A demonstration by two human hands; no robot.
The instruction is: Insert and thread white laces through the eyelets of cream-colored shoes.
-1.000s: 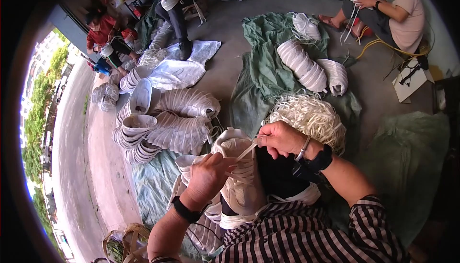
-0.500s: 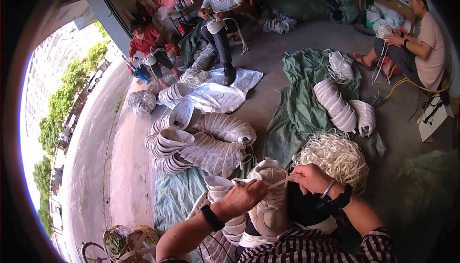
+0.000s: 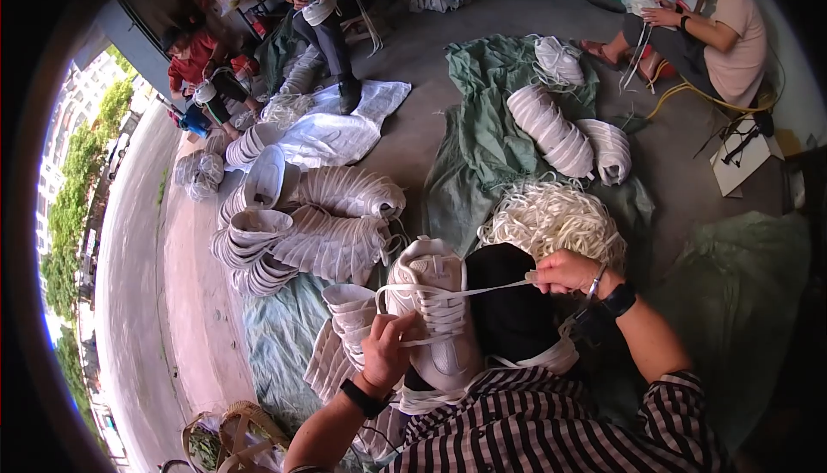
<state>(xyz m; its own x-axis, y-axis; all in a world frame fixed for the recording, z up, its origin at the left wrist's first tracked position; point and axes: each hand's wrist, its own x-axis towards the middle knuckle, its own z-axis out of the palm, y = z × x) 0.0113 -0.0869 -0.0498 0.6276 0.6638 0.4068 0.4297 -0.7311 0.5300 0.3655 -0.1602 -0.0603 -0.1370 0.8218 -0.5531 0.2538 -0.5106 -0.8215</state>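
Observation:
A pale beige sneaker (image 3: 441,361) stands upright at my lap, its toe toward me and its front partly laced. My right hand (image 3: 564,273) pinches a flat white shoelace (image 3: 500,287), pulled taut to the right from the upper eyelets. Beside the shoe's left flank is my left hand (image 3: 388,348), thumb and fingers closed on another stretch of lace low on the lacing. Left of it sit nested pale shoe uppers (image 3: 349,301). Black cloth (image 3: 508,309) covers my knee right of the shoe.
A heap of loose white laces (image 3: 560,227) lies just beyond my right hand. Rows of stacked uppers (image 3: 332,245) rest on the left, with bundled uppers (image 3: 551,133) on green sheeting (image 3: 482,94) ahead. Three other people sit farther off, each handling shoe parts.
My hands have separated: the left dropped to the shoe's left side, the right drew a lace out rightward. The view has shifted, so the surroundings sit farther left and higher.

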